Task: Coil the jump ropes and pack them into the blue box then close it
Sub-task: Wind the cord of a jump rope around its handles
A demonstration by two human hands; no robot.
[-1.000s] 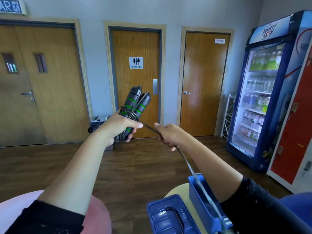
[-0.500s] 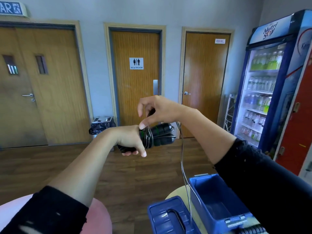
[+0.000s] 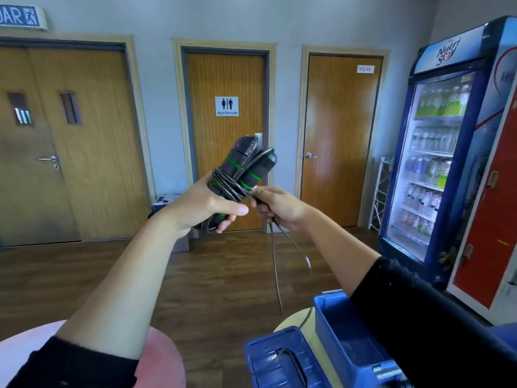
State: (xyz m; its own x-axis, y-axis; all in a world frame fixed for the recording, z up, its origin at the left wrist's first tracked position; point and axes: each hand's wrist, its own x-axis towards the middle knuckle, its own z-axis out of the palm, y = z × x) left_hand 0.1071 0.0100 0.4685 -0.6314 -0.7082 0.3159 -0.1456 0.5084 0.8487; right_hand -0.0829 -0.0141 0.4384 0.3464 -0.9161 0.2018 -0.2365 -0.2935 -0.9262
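Observation:
My left hand [image 3: 204, 205] grips the two black jump rope handles [image 3: 246, 169] with green rings, held together and tilted up to the right at chest height. Several turns of dark cord are wrapped around their middle. My right hand [image 3: 279, 205] is just right of the handles, pinching the loose cord [image 3: 275, 264], which hangs down in a loop toward the blue box [image 3: 335, 329]. The box stands open at the lower right on a round table, its inside partly hidden by my right sleeve. Its blue lid [image 3: 279, 359] with a black handle lies flipped open to the left.
A pink round surface [image 3: 156, 357] lies at the lower left. A blue drinks fridge [image 3: 436, 163] and a red machine [image 3: 492, 208] stand at the right. Three wooden doors line the far wall, with dark wooden floor between. A black bin [image 3: 165, 201] sits by the middle door.
The handles swung from lying sideways to tilted upward. My right hand came down from above the handles to their right side, carrying the cord around them. The hanging cord is shorter.

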